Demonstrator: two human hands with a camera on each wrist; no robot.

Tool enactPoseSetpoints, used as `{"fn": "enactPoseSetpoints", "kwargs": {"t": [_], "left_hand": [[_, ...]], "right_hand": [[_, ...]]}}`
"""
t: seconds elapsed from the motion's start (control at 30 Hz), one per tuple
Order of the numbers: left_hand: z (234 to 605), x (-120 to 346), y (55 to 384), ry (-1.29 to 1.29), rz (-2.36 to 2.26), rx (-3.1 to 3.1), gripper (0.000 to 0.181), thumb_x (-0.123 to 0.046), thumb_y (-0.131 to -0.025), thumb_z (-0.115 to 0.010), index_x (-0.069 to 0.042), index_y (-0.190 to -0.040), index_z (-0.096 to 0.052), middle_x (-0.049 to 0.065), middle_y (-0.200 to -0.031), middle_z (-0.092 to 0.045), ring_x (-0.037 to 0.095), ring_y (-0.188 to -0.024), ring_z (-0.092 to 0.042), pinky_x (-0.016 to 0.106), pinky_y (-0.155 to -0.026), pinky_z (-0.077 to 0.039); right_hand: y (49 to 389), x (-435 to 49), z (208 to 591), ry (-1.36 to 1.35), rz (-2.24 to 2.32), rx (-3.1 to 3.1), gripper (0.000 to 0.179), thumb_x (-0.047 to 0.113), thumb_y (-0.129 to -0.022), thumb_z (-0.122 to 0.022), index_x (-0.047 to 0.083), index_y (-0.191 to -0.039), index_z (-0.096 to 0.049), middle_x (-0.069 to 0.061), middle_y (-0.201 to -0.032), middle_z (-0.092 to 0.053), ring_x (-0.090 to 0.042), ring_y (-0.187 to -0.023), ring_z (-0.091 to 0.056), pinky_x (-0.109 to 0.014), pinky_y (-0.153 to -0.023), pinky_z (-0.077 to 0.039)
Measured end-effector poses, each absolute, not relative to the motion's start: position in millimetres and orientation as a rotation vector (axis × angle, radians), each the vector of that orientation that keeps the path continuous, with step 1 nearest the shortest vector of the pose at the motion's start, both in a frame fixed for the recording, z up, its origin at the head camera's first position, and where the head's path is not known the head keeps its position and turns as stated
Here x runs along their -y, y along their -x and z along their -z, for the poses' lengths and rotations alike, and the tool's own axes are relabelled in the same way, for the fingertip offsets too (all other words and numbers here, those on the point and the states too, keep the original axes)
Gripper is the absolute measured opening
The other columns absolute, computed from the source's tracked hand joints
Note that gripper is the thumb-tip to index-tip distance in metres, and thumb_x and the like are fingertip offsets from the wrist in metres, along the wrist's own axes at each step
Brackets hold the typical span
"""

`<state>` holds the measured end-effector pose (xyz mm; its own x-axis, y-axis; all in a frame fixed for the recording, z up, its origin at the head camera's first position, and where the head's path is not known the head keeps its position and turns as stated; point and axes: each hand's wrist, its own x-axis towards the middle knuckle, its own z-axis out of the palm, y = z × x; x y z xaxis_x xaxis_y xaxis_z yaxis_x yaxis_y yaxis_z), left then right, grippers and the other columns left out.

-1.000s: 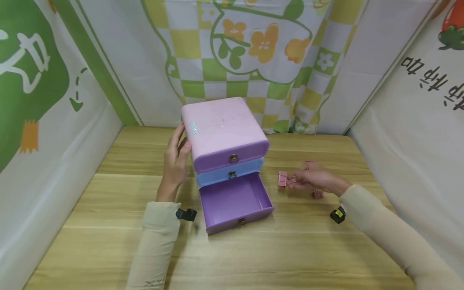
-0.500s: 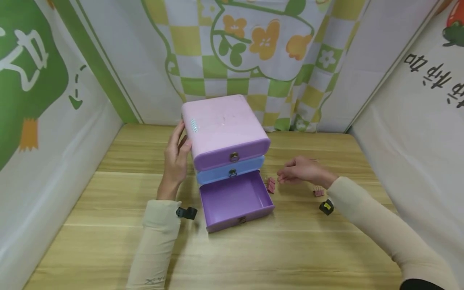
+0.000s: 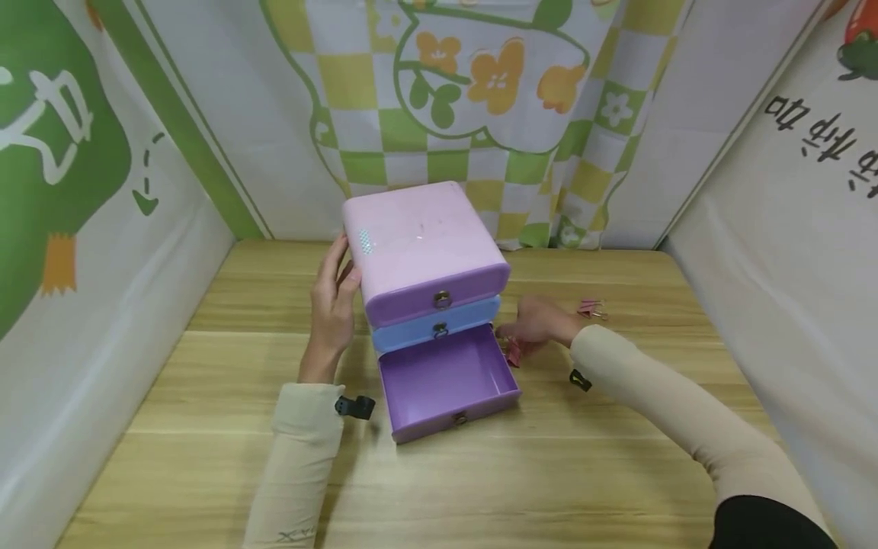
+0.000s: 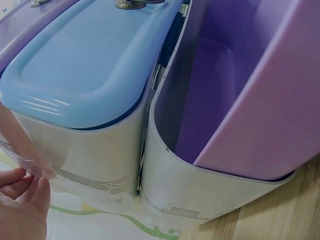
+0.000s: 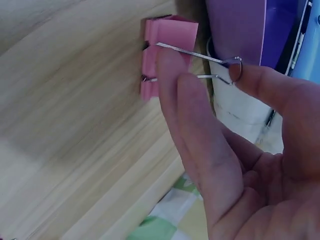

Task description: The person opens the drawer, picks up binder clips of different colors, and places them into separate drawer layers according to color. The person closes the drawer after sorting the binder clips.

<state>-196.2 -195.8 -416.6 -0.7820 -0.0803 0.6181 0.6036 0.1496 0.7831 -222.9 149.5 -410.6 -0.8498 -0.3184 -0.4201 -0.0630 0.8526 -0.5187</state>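
Observation:
My left hand (image 3: 334,309) rests against the left side of a small drawer chest (image 3: 425,236) with a pink top. In the left wrist view its fingertips touch the chest's side beside the blue drawer (image 4: 95,60). The purple bottom drawer (image 3: 456,419) is pulled out and bare inside. Just right of it, my right hand (image 3: 538,319) is at a pink binder clip (image 5: 172,55). Thumb and fingers hold its wire handle (image 5: 197,54), with the thumb tip at the looped end. The clip's body lies close over the wood, beside the drawer.
Another pink binder clip (image 3: 591,308) lies on the wooden table (image 3: 549,480) behind the right wrist. A checked curtain (image 3: 453,160) hangs right behind the chest, and white fabric walls stand at both sides.
My right hand let go of the pink clip beside the drawer, drew away a little, then moved left back onto it. The right sleeve now covers where another clip lay. My left hand stays put.

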Motion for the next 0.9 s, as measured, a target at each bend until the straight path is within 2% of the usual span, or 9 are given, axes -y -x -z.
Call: {"fn": "enactPoseSetpoints", "kwargs": {"t": [0.2, 0.3, 0.37, 0.53, 0.7, 0.83, 0.9], "left_hand": [[418, 195, 196, 0.503, 1.688, 1.894, 0.062, -0.022, -0.103, -0.048, -0.005, -0.162, -0.039, 0.012, -0.169, -0.04, 0.027, -0.158, -0.036, 0.055, -0.13, -0.036], [418, 195, 197, 0.495, 1.684, 1.895, 0.062, -0.023, -0.103, -0.048, -0.005, -0.162, -0.04, 0.012, -0.169, -0.04, 0.027, -0.158, -0.036, 0.054, -0.13, -0.036], [417, 195, 197, 0.494, 1.688, 1.891, 0.062, -0.023, -0.103, -0.048, -0.004, -0.162, -0.039, 0.013, -0.169, -0.04, 0.027, -0.158, -0.036, 0.055, -0.13, -0.036], [416, 195, 197, 0.497, 1.707, 1.886, 0.063, -0.023, -0.103, -0.048, -0.005, -0.162, -0.039, 0.012, -0.169, -0.04, 0.026, -0.158, -0.036, 0.054, -0.13, -0.036], [417, 196, 198, 0.488, 1.711, 1.885, 0.063, -0.023, -0.103, -0.049, -0.004, -0.162, -0.039, 0.013, -0.169, -0.04, 0.026, -0.158, -0.036, 0.053, -0.13, -0.036], [418, 196, 197, 0.489, 1.714, 1.88, 0.063, -0.022, -0.102, -0.049, -0.003, -0.162, -0.04, 0.013, -0.169, -0.04, 0.026, -0.158, -0.036, 0.053, -0.13, -0.036], [418, 196, 197, 0.491, 1.717, 1.876, 0.063, -0.021, -0.102, -0.049, -0.003, -0.162, -0.04, 0.013, -0.168, -0.04, 0.027, -0.158, -0.037, 0.053, -0.13, -0.036]], "right_hand": [[225, -152, 403, 0.244, 0.728, -2.381, 0.027, 0.015, -0.091, -0.065, -0.004, -0.079, -0.08, -0.017, -0.076, -0.079, -0.028, -0.07, -0.08, -0.037, -0.07, -0.068], [227, -164, 399, 0.286, 0.728, -2.357, 0.022, 0.007, -0.089, -0.063, -0.006, -0.081, -0.079, -0.017, -0.078, -0.08, -0.023, -0.069, -0.079, -0.034, -0.07, -0.068], [230, -176, 401, 0.332, 0.731, -2.344, 0.02, 0.004, -0.091, -0.064, -0.007, -0.085, -0.079, -0.016, -0.081, -0.081, -0.016, -0.066, -0.076, -0.027, -0.066, -0.064], [235, -207, 414, 0.341, 0.843, -2.22, 0.024, 0.001, -0.1, -0.06, -0.009, -0.113, -0.077, -0.016, -0.104, -0.082, -0.006, -0.078, -0.071, -0.018, -0.073, -0.06], [237, -224, 420, 0.254, 1.053, -2.106, 0.032, -0.001, -0.102, -0.056, -0.012, -0.13, -0.067, -0.016, -0.111, -0.08, -0.009, -0.086, -0.076, -0.024, -0.085, -0.065], [235, -221, 410, 0.244, 1.185, -2.034, 0.034, -0.001, -0.103, -0.056, -0.014, -0.134, -0.063, -0.02, -0.123, -0.076, -0.012, -0.094, -0.077, -0.035, -0.099, -0.064], [233, -212, 401, 0.268, 1.212, -2.016, 0.034, -0.003, -0.103, -0.055, -0.016, -0.134, -0.062, -0.02, -0.123, -0.075, -0.013, -0.096, -0.077, -0.039, -0.103, -0.062]]}}
